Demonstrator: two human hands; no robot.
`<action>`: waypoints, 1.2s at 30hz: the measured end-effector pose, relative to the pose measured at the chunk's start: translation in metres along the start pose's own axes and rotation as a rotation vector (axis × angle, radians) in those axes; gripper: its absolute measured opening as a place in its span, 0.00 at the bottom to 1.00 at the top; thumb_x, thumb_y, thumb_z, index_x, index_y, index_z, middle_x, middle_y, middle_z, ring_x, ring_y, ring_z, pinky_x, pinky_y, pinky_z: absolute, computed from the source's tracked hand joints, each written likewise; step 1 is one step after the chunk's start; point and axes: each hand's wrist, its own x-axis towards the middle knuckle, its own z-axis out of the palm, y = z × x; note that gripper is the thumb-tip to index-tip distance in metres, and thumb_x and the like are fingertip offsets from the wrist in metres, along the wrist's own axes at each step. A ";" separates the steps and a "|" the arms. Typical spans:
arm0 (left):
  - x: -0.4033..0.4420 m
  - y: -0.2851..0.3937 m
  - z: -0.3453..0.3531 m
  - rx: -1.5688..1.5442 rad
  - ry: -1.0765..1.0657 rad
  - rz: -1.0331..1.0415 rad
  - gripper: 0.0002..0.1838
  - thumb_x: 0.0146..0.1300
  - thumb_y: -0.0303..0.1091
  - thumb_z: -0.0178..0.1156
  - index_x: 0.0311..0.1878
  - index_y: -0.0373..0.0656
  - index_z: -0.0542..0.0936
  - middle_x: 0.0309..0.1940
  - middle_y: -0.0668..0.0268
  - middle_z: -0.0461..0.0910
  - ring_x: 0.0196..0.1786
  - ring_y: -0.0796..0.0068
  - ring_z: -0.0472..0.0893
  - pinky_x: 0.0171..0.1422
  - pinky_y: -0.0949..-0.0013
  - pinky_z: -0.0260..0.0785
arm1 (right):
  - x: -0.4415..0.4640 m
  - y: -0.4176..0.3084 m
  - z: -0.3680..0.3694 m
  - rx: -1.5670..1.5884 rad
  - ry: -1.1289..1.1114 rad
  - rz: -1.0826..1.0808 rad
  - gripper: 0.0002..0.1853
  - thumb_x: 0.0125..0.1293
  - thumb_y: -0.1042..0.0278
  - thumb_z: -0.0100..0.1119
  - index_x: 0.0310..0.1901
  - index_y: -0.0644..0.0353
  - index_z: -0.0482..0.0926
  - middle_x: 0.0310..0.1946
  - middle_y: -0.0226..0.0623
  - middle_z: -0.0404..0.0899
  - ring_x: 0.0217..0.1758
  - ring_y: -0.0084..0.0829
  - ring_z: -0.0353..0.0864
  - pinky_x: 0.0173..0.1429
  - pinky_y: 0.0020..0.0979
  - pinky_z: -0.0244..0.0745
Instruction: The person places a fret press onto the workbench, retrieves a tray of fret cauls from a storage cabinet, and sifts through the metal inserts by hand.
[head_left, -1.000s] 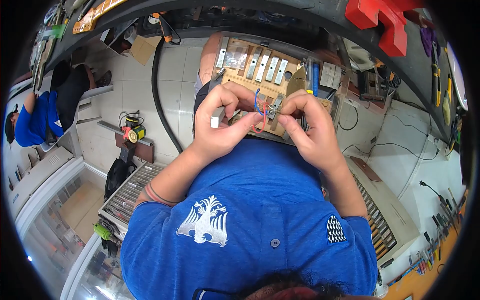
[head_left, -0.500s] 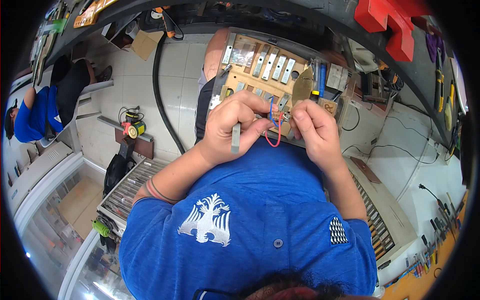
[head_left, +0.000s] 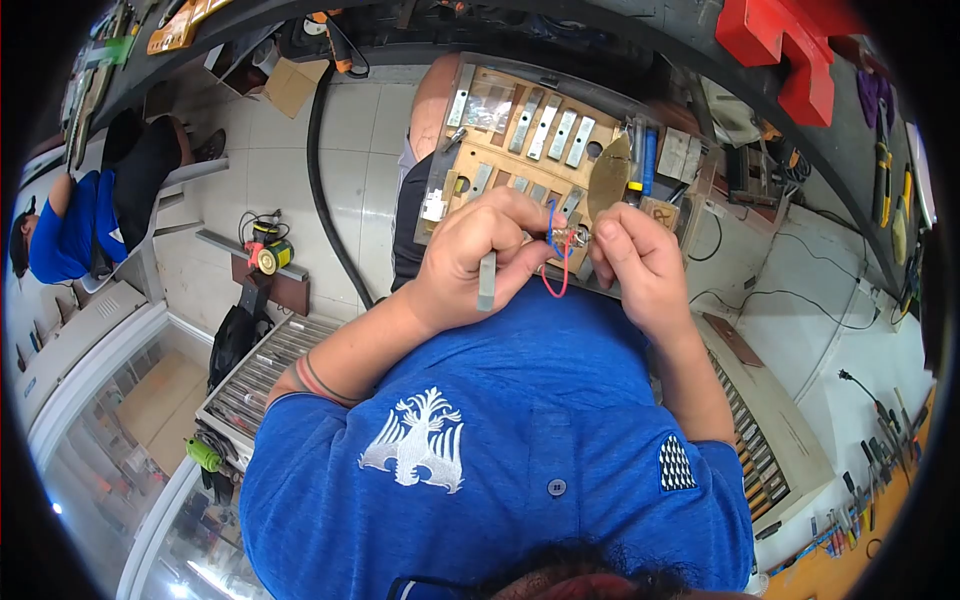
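Note:
My left hand (head_left: pixel 490 245) pinches a small metal part with a red and a blue wire (head_left: pixel 570 240) between thumb and fingers. The red wire hangs in a loop below it, while the blue one curls above. A flat grey metal bar (head_left: pixel 486 282) sticks out downward from the same palm. My right hand (head_left: pixel 640 258) is closed in a pinch at the right end of the wired part; what its fingertips hold is too small to make out. Just beyond the hands lies a wooden tray (head_left: pixel 492 152) with several grey metal bars (head_left: pixel 544 128) in it.
A brass-coloured oval plate (head_left: pixel 610 175) and a blue marker (head_left: pixel 649 162) lie at the tray's right. Red brackets (head_left: pixel 785 55) hang at the upper right. A black hose (head_left: pixel 316 190) crosses the floor. Another person (head_left: pixel 75 230) in blue sits at far left.
Both hands have shifted slightly right, the wired part with them. The grey bar in my left palm has moved right too. The right fingertips still pinch near the part.

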 end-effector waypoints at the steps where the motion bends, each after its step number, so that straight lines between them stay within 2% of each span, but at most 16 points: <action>1: 0.000 0.000 0.000 0.019 -0.006 0.031 0.26 0.64 0.13 0.76 0.39 0.46 0.65 0.55 0.44 0.90 0.55 0.55 0.93 0.56 0.60 0.85 | 0.001 0.006 -0.003 0.079 -0.041 0.007 0.16 0.89 0.59 0.59 0.41 0.61 0.81 0.34 0.26 0.79 0.34 0.19 0.79 0.40 0.26 0.74; 2: 0.001 0.000 0.001 0.041 -0.023 0.032 0.25 0.64 0.14 0.76 0.39 0.46 0.66 0.55 0.43 0.90 0.55 0.54 0.93 0.56 0.60 0.85 | 0.002 0.009 -0.005 0.157 -0.083 0.015 0.18 0.90 0.58 0.57 0.41 0.61 0.80 0.33 0.26 0.79 0.33 0.17 0.78 0.38 0.25 0.73; 3: 0.001 0.001 0.000 0.064 -0.041 0.033 0.24 0.64 0.15 0.77 0.40 0.46 0.67 0.55 0.43 0.90 0.55 0.53 0.93 0.55 0.60 0.84 | 0.002 0.008 -0.004 0.088 -0.038 -0.022 0.17 0.90 0.59 0.58 0.41 0.61 0.80 0.33 0.26 0.79 0.34 0.18 0.78 0.39 0.25 0.73; 5: 0.005 0.001 -0.005 0.173 -0.060 0.061 0.22 0.65 0.17 0.77 0.40 0.45 0.68 0.55 0.43 0.90 0.54 0.52 0.92 0.55 0.60 0.84 | 0.003 0.003 -0.001 -0.053 0.050 -0.094 0.16 0.89 0.60 0.59 0.41 0.61 0.80 0.33 0.26 0.78 0.35 0.19 0.78 0.40 0.27 0.73; 7: 0.019 -0.008 -0.024 0.345 -0.066 0.116 0.20 0.65 0.19 0.76 0.41 0.44 0.70 0.55 0.45 0.90 0.53 0.51 0.92 0.54 0.59 0.83 | 0.006 0.002 -0.021 -0.340 0.224 -0.248 0.14 0.87 0.62 0.61 0.41 0.62 0.80 0.33 0.30 0.79 0.37 0.25 0.80 0.43 0.31 0.74; 8: 0.027 -0.016 -0.033 0.452 -0.039 0.051 0.16 0.69 0.22 0.74 0.41 0.43 0.72 0.55 0.48 0.91 0.55 0.50 0.91 0.58 0.57 0.82 | 0.007 0.002 -0.033 -0.483 0.312 -0.323 0.13 0.86 0.63 0.61 0.41 0.62 0.80 0.33 0.32 0.79 0.38 0.28 0.81 0.45 0.34 0.75; 9: 0.035 -0.029 -0.039 0.497 0.042 -0.085 0.11 0.72 0.27 0.71 0.44 0.41 0.75 0.59 0.53 0.90 0.64 0.48 0.87 0.69 0.53 0.78 | 0.008 0.001 -0.045 -0.619 0.367 -0.336 0.11 0.84 0.65 0.62 0.41 0.62 0.80 0.34 0.33 0.79 0.40 0.31 0.81 0.48 0.36 0.74; 12: 0.058 -0.062 -0.045 0.967 -0.014 -0.087 0.12 0.67 0.33 0.72 0.50 0.44 0.80 0.58 0.59 0.88 0.71 0.51 0.79 0.75 0.47 0.71 | 0.011 -0.002 -0.071 -0.965 0.483 -0.346 0.08 0.81 0.67 0.64 0.42 0.61 0.82 0.35 0.38 0.79 0.46 0.41 0.82 0.56 0.41 0.73; 14: 0.061 -0.075 -0.043 1.082 -0.101 -0.112 0.13 0.68 0.34 0.70 0.51 0.43 0.81 0.59 0.61 0.88 0.74 0.51 0.76 0.79 0.44 0.65 | 0.011 -0.001 -0.081 -1.108 0.496 -0.305 0.07 0.80 0.68 0.64 0.42 0.61 0.82 0.37 0.39 0.79 0.49 0.44 0.80 0.60 0.43 0.71; 15: 0.062 -0.079 -0.041 1.138 -0.148 -0.124 0.13 0.68 0.35 0.69 0.52 0.43 0.81 0.59 0.62 0.88 0.76 0.50 0.75 0.80 0.42 0.63 | 0.009 0.004 -0.085 -1.170 0.480 -0.281 0.05 0.78 0.67 0.65 0.45 0.59 0.83 0.41 0.37 0.79 0.52 0.43 0.79 0.62 0.44 0.69; 18: 0.066 -0.076 -0.033 1.121 -0.145 -0.173 0.11 0.69 0.31 0.66 0.52 0.42 0.81 0.58 0.60 0.86 0.77 0.47 0.74 0.82 0.39 0.61 | 0.010 0.013 -0.087 -1.154 0.553 -0.316 0.05 0.75 0.70 0.64 0.49 0.59 0.82 0.46 0.38 0.80 0.51 0.43 0.78 0.62 0.44 0.69; 21: 0.067 -0.075 -0.029 0.996 -0.176 -0.194 0.12 0.68 0.31 0.67 0.52 0.44 0.81 0.62 0.62 0.87 0.78 0.46 0.73 0.83 0.37 0.58 | 0.012 0.010 -0.087 -1.016 0.605 -0.292 0.08 0.73 0.74 0.63 0.51 0.59 0.80 0.49 0.39 0.80 0.52 0.43 0.79 0.64 0.44 0.69; 24: 0.068 -0.068 -0.015 0.909 -0.187 -0.141 0.13 0.66 0.31 0.67 0.52 0.45 0.81 0.66 0.65 0.87 0.79 0.46 0.72 0.84 0.35 0.56 | 0.023 0.004 -0.088 -0.951 0.713 -0.417 0.08 0.70 0.79 0.62 0.49 0.61 0.80 0.48 0.40 0.80 0.49 0.42 0.79 0.60 0.41 0.72; 27: 0.066 -0.061 -0.016 0.911 -0.198 -0.170 0.12 0.66 0.28 0.65 0.52 0.45 0.82 0.70 0.65 0.86 0.81 0.47 0.71 0.86 0.33 0.54 | 0.045 -0.015 -0.072 -0.837 0.675 -0.510 0.09 0.68 0.80 0.64 0.48 0.60 0.81 0.47 0.42 0.80 0.46 0.43 0.81 0.52 0.40 0.77; 30: 0.060 -0.060 -0.024 0.875 -0.176 -0.189 0.12 0.65 0.26 0.64 0.51 0.45 0.82 0.70 0.64 0.86 0.81 0.47 0.72 0.87 0.34 0.54 | 0.077 -0.029 -0.045 -0.912 0.508 -0.574 0.10 0.68 0.81 0.66 0.48 0.58 0.83 0.46 0.41 0.81 0.43 0.43 0.84 0.47 0.42 0.80; 36: 0.053 -0.065 -0.028 0.818 -0.164 -0.248 0.13 0.64 0.23 0.62 0.51 0.44 0.82 0.69 0.62 0.86 0.79 0.49 0.75 0.87 0.35 0.56 | 0.142 -0.041 -0.025 -1.394 0.127 -0.560 0.12 0.67 0.75 0.67 0.51 0.53 0.86 0.45 0.36 0.85 0.46 0.40 0.92 0.44 0.43 0.87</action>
